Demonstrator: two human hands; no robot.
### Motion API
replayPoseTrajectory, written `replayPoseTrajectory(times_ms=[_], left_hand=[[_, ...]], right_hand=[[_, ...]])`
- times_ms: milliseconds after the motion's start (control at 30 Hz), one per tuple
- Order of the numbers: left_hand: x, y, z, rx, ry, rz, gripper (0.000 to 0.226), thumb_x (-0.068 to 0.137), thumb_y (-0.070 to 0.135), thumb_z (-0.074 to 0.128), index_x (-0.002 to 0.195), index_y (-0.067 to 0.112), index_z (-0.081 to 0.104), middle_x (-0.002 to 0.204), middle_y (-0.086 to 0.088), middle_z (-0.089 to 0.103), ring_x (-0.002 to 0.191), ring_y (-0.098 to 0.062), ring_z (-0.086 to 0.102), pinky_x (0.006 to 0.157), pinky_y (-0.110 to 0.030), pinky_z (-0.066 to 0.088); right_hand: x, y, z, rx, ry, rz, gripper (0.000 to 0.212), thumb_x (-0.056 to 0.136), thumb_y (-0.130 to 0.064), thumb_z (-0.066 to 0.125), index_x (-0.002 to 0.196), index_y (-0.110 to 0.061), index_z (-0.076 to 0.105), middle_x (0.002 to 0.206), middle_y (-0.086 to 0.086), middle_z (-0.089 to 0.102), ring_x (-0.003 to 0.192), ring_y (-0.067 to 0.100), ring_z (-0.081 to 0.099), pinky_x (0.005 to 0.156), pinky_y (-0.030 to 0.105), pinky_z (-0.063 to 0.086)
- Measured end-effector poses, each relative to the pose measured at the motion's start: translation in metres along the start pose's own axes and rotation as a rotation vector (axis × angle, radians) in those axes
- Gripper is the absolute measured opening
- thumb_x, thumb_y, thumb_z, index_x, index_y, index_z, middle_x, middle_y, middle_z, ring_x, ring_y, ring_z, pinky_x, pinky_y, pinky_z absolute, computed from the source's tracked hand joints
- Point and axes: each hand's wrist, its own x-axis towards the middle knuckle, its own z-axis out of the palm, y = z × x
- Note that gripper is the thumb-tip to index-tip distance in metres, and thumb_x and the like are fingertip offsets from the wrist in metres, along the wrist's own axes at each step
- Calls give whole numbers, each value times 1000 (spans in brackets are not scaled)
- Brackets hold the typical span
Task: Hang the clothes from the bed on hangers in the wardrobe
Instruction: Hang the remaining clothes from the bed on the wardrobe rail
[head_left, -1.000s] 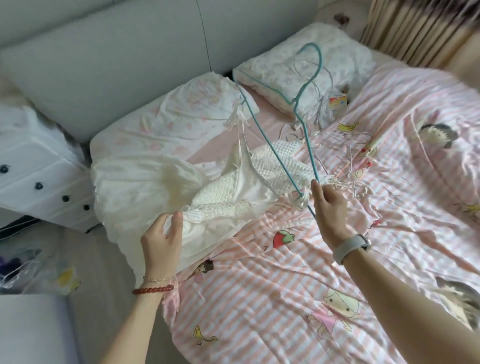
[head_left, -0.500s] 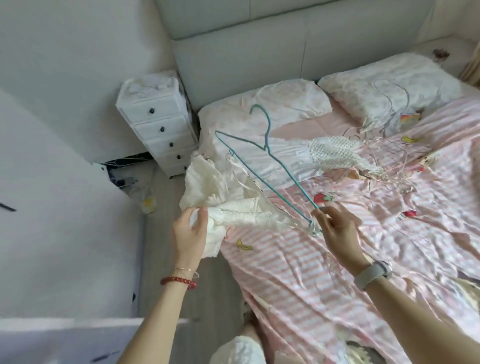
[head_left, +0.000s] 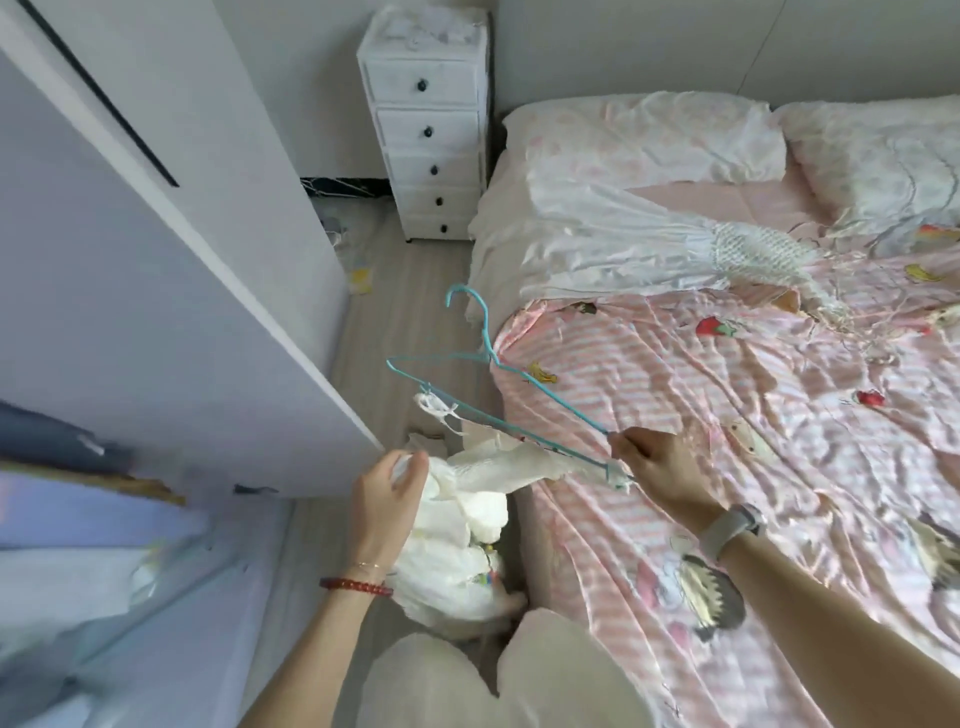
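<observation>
White garment on its hanger is swinging off the bed toward the wardrobe.

Going left to right: the wardrobe door (head_left: 171, 291) is now filling the left side, where a second ago only bed and pillows showed; the left hand (head_left: 387, 499) is bunching the white garment (head_left: 457, 540) in a closed grip over the floor; the blue hanger (head_left: 498, 395), tied into the garment's straps, is tilting in the right hand (head_left: 657, 467), whose grip is pinching its lower end; a second white dress (head_left: 623, 234) is lying on the bed (head_left: 727, 415), waiting. Hooking onto the rail is probably coming next.
</observation>
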Motion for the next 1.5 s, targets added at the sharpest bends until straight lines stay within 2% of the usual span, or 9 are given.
replayPoseTrajectory(times_ms=[200,333,500,667,800,1100,1300,1433,1500], left_hand=[[-68,-56,-41,-98,76,-127,33,89,10,56,60,3,41,57,-2,33,51,-6,29,46,-17,28],[-106,-92,-82,-63,160,-161,41,82,30,53,54,12,30,54,0,27,49,-10,26,46,-22,25],[-153,-123,-148,-116,398,-280,33,71,34,45,56,7,33,58,-9,32,57,-19,29,53,-33,26],[-199,-149,-224,-110,698,-409,43,75,38,42,70,-4,52,63,-9,50,72,-27,44,59,-33,27],[-237,-153,-277,-118,894,-498,25,95,26,47,71,20,47,66,8,43,75,-20,42,56,-25,33],[-267,-165,-393,-322,1433,-493,24,76,30,54,68,8,53,68,-6,45,68,-18,40,64,-33,36],[-272,-156,-478,-386,1741,-427,29,80,29,57,59,18,40,60,0,39,74,-18,37,68,-30,33],[-284,-152,-536,-329,1929,-397,27,93,19,49,72,2,51,72,-24,51,72,-31,41,69,-34,38],[-284,-150,-564,-302,1954,-360,30,93,19,48,64,14,43,61,-6,43,72,-24,39,68,-31,35]], right_hand=[[-63,0,33,-166,-116,-88,34,89,-27,55,63,-6,61,51,5,52,56,28,52,51,35,36],[-96,-28,56,-263,-234,-187,38,88,-36,50,57,-15,55,48,-7,44,56,22,47,52,30,31],[-120,-100,107,-277,-387,-406,39,92,-37,47,71,-8,62,76,10,67,84,30,60,82,35,41],[-140,-190,172,-235,-547,-595,37,92,-30,53,56,-20,51,54,-2,46,62,21,45,60,28,32],[-152,-259,221,-136,-732,-720,31,90,-27,55,60,-20,55,56,1,51,56,15,40,58,30,35],[-205,-429,306,19,-1112,-943,36,92,-10,45,60,-22,57,50,-9,49,46,8,41,45,13,32],[-259,-510,337,206,-1424,-780,31,98,-7,32,75,-12,52,50,-2,31,29,0,25,32,13,21],[-300,-559,356,320,-1554,-652,28,100,-13,29,81,-13,50,45,-4,34,27,0,26,29,13,21],[-321,-582,365,372,-1579,-613,29,100,-13,29,80,-14,49,39,-9,35,26,0,26,28,13,20]])
